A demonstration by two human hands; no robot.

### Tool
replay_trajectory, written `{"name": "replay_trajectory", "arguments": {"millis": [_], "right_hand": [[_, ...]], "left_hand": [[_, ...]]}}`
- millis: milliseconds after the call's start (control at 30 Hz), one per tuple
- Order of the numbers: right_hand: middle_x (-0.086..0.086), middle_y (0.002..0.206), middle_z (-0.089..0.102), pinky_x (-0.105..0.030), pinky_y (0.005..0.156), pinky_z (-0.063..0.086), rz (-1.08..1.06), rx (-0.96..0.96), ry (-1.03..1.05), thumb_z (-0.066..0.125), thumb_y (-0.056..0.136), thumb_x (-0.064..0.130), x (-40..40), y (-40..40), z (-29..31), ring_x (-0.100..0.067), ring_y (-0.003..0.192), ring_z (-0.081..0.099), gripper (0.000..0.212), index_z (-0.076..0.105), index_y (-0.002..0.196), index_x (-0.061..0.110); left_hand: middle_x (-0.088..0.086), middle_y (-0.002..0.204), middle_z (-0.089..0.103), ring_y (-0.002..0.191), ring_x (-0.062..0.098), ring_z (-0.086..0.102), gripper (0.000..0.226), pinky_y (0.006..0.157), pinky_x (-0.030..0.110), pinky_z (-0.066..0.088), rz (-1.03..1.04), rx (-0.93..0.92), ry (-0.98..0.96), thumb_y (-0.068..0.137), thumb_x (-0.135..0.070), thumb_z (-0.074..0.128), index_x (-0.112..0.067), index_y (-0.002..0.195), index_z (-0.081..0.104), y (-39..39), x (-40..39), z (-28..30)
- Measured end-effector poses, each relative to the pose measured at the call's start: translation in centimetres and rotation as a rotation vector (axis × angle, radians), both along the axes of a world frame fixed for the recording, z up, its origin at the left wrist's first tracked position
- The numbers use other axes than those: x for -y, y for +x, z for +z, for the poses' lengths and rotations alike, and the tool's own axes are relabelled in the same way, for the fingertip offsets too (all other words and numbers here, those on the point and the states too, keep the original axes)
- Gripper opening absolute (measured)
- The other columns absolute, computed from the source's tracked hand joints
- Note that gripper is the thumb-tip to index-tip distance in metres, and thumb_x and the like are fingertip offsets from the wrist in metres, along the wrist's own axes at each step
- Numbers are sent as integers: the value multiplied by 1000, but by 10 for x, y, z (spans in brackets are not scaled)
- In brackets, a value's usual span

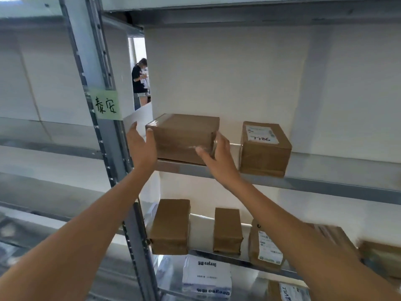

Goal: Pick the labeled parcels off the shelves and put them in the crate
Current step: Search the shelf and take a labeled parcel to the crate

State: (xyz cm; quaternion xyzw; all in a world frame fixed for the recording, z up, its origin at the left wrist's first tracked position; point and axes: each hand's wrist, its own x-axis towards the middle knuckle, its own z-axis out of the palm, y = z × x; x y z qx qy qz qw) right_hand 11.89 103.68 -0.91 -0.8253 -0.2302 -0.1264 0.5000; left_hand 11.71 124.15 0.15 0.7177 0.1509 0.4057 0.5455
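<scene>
A flat brown taped parcel point(184, 135) lies at the left end of the upper shelf point(325, 185); no label shows on the faces I see. My left hand point(142, 146) is spread at its left end, thumb touching the front left corner. My right hand point(219, 155) lies against its right end, fingers flat on the side and thumb along the front face. To the right stands a smaller brown parcel point(264, 148) with a white label on top. The crate is out of view.
The lower shelf holds two plain brown parcels point(170, 227) point(227, 230) and a labeled one point(265, 246); a white printed packet point(206, 276) lies below. A grey upright post point(104, 131) with a green tag point(106, 104) stands left. A person point(140, 81) stands far behind.
</scene>
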Motion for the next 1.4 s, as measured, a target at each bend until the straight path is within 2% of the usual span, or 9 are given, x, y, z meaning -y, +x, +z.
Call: {"name": "replay_trajectory", "arguments": {"millis": [200, 433, 600, 667, 767, 900, 1133, 1267, 1400], "right_hand": [[1, 155, 35, -51, 113, 37, -208, -241, -1, 69, 68, 72, -18, 26, -16, -27, 140, 39, 108, 13, 152, 32], [-3, 144, 47, -46, 109, 43, -217, -325, -90, 81, 79, 28, -26, 26, -5, -28, 129, 49, 102, 10, 152, 26], [0, 130, 57, -28, 95, 47, -174, -346, 171, 72, 88, 17, -19, 16, 5, -17, 117, 54, 67, 39, 145, 18], [-1, 126, 62, -26, 85, 49, -187, -312, 249, 71, 89, 18, -15, 14, 8, -16, 111, 57, 55, 50, 139, 17], [3, 127, 62, -36, 94, 52, -242, -237, 331, 73, 86, 33, -13, 13, 13, -14, 117, 58, 47, 59, 130, 22], [4, 126, 60, -28, 93, 50, -311, -187, 457, 69, 85, 45, -25, 13, 29, -12, 113, 59, 57, 48, 132, 22], [9, 108, 65, -28, 80, 45, -360, -258, 538, 49, 95, 55, -28, 15, 53, -8, 100, 60, 44, 55, 124, 21], [11, 97, 67, -28, 81, 46, -347, -267, 495, 42, 100, 52, -30, 16, 54, -6, 93, 61, 28, 62, 95, 32], [15, 93, 66, -19, 67, 40, -322, -274, 459, 38, 103, 48, -30, 16, 60, 1, 86, 59, 30, 64, 95, 33]], "left_hand": [[4, 145, 40, 132, 21, 39, 50, 107, 32, 31, -353, -151, -79, 102, -44, 31, -20, 147, 31, 13, -37, -1], [4, 143, 48, 131, 23, 44, 59, 115, 45, 30, -546, -196, -219, 99, -58, 19, -26, 145, 38, 20, -49, -11], [7, 128, 62, 114, 22, 59, 62, 99, 41, 47, -651, -201, -324, 101, -56, 17, -20, 134, 54, 21, -59, -8], [1, 123, 63, 105, 14, 58, 57, 99, 39, 42, -645, -163, -304, 103, -51, 16, -22, 126, 59, 17, -59, -7], [-6, 113, 62, 104, 10, 52, 50, 114, 43, 27, -616, -114, -294, 104, -46, 17, -28, 116, 62, 18, -58, -3], [-6, 106, 60, 89, 0, 50, 45, 100, 28, 34, -637, -64, -437, 104, -44, 21, -23, 98, 61, 14, -46, 10], [-5, 122, 56, 111, 8, 49, 51, 100, 27, 32, -612, -42, -334, 105, -40, 16, -18, 129, 55, 13, -42, 27], [-4, 116, 57, 90, 4, 59, 51, 78, 17, 46, -651, -55, -368, 105, -43, 17, -19, 137, 49, 11, -43, 30], [1, 117, 62, 90, 7, 63, 51, 80, 21, 51, -662, -62, -372, 104, -45, 20, -19, 137, 49, 12, -47, 31]]}}
